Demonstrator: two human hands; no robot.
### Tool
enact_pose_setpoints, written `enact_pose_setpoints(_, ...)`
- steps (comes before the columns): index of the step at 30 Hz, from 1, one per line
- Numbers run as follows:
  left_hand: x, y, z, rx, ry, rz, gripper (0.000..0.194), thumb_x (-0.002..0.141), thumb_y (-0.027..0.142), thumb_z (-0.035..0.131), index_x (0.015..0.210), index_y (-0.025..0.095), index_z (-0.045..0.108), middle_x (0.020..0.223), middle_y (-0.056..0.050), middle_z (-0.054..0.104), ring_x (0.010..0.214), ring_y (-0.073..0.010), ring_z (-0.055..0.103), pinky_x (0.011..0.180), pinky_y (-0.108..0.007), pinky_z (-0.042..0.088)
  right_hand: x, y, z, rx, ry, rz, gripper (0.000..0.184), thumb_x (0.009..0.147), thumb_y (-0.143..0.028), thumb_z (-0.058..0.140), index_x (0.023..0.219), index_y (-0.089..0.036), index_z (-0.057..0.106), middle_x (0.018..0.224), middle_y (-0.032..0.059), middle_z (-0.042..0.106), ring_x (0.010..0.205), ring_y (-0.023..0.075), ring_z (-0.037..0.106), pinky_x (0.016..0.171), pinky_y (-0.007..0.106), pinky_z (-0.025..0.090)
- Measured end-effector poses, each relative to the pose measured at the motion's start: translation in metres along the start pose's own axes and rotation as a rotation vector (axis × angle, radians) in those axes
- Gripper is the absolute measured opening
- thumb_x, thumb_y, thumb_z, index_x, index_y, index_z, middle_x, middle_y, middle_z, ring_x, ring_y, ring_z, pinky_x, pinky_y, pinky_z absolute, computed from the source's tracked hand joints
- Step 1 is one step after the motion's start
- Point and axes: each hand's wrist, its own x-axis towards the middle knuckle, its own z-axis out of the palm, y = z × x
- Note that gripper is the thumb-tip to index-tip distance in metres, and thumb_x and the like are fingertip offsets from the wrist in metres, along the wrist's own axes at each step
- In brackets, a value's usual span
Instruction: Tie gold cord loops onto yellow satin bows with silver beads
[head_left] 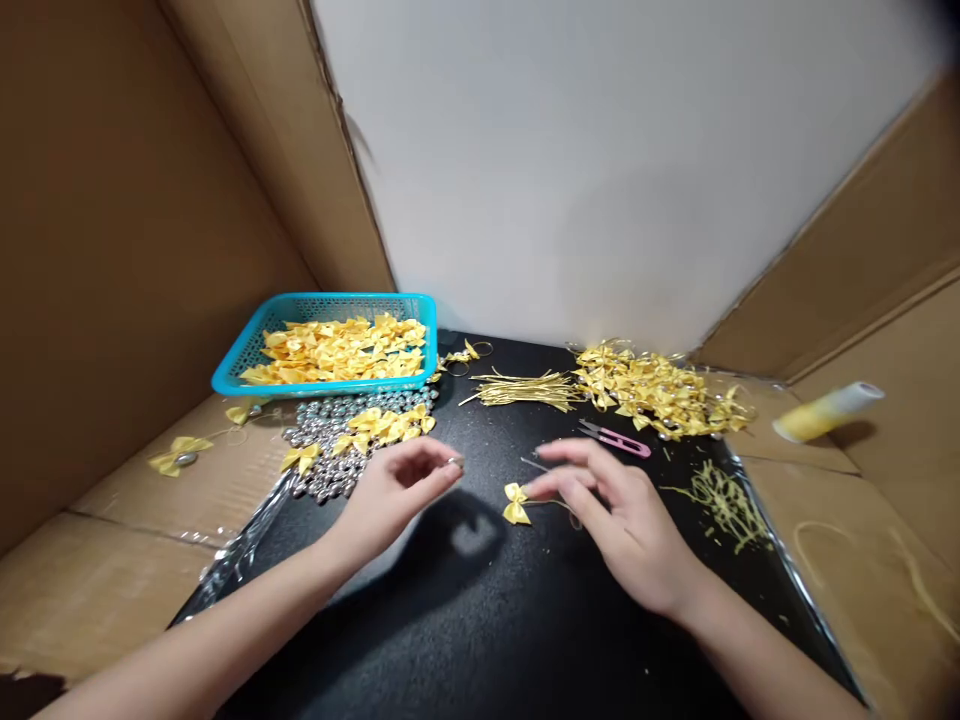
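My left hand (401, 485) is closed in a pinch on a small silver bead (457, 461), mostly covered by the fingertips. Across from it, my right hand (607, 505) grips a thin needle (533, 464) whose tip points left, toward the bead but apart from it. A yellow ribbon bow (517, 504) sits just below the right fingertips, with a fine gold cord (553, 503) running from it under that hand. Beside my left hand lies a heap of silver beads (324, 478) with several yellow bows (390, 425) on top.
At the back left stands a blue basket (326, 388) full of yellow bows. Gold cords (525, 390), pink thread snips (615, 438) and a pile of bow-and-bead pieces (652, 390) lie farther back. Cord scraps (727, 505) and a yellow-white spool (825, 412) are at right. Cardboard walls (862, 250) flank the black tabletop (480, 640).
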Motion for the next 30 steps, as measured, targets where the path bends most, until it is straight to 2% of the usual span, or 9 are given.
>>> enact_pose_setpoints(2, 0.027, 0.027, 0.020, -0.098, -0.005, 0.124, 0.018, 0.073, 0.035, 0.073, 0.075, 0.018, 0.068, 0.066, -0.001, 0.068, 0.060, -0.0134, 0.061, 0.056, -0.023, 0.048, 0.014, -0.010, -0.005, 0.018, 0.157, -0.075, 0.020, 0.097, -0.028, 0.051, 0.117, -0.026, 0.052, 0.095, 0.0002, 0.078, 0.091, 0.0148, 0.073, 0.085, 0.030, 0.055)
enact_pose_setpoints(5, 0.064, 0.063, 0.046, -0.172, 0.078, 0.341, 0.016, 0.074, 0.032, 0.074, 0.076, 0.017, 0.068, 0.069, -0.001, 0.068, 0.061, -0.0110, 0.059, 0.057, -0.021, 0.047, 0.030, -0.020, -0.017, 0.055, 0.442, -0.183, 0.007, 0.095, -0.030, 0.055, 0.099, -0.023, 0.056, 0.096, 0.0029, 0.078, 0.093, 0.0168, 0.073, 0.087, 0.033, 0.055)
enact_pose_setpoints(7, 0.080, 0.078, 0.061, -0.222, 0.127, 0.408, 0.017, 0.075, 0.032, 0.075, 0.076, 0.017, 0.068, 0.068, -0.001, 0.069, 0.061, -0.0104, 0.060, 0.057, -0.020, 0.047, 0.036, -0.022, -0.025, 0.046, 0.592, -0.217, 0.009, 0.094, -0.029, 0.056, 0.091, -0.022, 0.060, 0.092, 0.0036, 0.077, 0.088, 0.0167, 0.073, 0.082, 0.032, 0.057)
enact_pose_setpoints(10, 0.090, 0.086, 0.078, -0.285, 0.175, 0.432, 0.018, 0.072, 0.030, 0.079, 0.077, 0.017, 0.068, 0.068, 0.000, 0.069, 0.061, -0.0097, 0.061, 0.057, -0.018, 0.049, 0.036, -0.019, -0.032, -0.046, 0.700, -0.247, 0.010, 0.092, -0.025, 0.059, 0.086, -0.020, 0.064, 0.083, 0.0024, 0.076, 0.079, 0.0146, 0.072, 0.076, 0.029, 0.057)
enact_pose_setpoints(14, 0.088, 0.080, 0.089, -0.291, 0.182, 0.477, 0.015, 0.072, 0.025, 0.079, 0.082, 0.018, 0.069, 0.070, 0.002, 0.071, 0.063, -0.0090, 0.064, 0.059, -0.017, 0.051, 0.035, -0.013, -0.032, -0.141, 0.755, -0.272, 0.009, 0.090, -0.022, 0.060, 0.083, -0.020, 0.064, 0.075, 0.0000, 0.073, 0.071, 0.0126, 0.070, 0.070, 0.026, 0.055)
enact_pose_setpoints(18, 0.082, 0.075, 0.086, -0.203, 0.178, 0.531, 0.017, 0.075, 0.021, 0.076, 0.092, 0.021, 0.072, 0.064, 0.005, 0.068, 0.057, -0.0065, 0.061, 0.056, -0.014, 0.050, 0.038, -0.013, -0.028, -0.168, 0.745, -0.281, 0.009, 0.089, -0.020, 0.059, 0.081, -0.019, 0.063, 0.070, -0.0006, 0.071, 0.066, 0.0128, 0.069, 0.067, 0.026, 0.054)
enact_pose_setpoints(24, 0.078, 0.078, 0.078, -0.177, 0.127, 0.468, 0.014, 0.073, 0.023, 0.078, 0.087, 0.022, 0.076, 0.071, 0.002, 0.075, 0.062, -0.0089, 0.067, 0.057, -0.015, 0.055, 0.039, -0.016, -0.028, -0.238, 0.700, -0.305, 0.011, 0.088, -0.016, 0.059, 0.077, -0.018, 0.061, 0.064, -0.0012, 0.069, 0.061, 0.0115, 0.066, 0.064, 0.024, 0.051)
enact_pose_setpoints(30, 0.076, 0.083, 0.075, -0.193, 0.090, 0.420, 0.015, 0.069, 0.023, 0.081, 0.083, 0.021, 0.076, 0.069, 0.001, 0.075, 0.061, -0.0107, 0.069, 0.057, -0.016, 0.057, 0.035, -0.019, -0.029, -0.270, 0.667, -0.306, 0.012, 0.088, -0.015, 0.058, 0.076, -0.018, 0.060, 0.063, -0.0021, 0.066, 0.059, 0.0107, 0.064, 0.061, 0.023, 0.049)
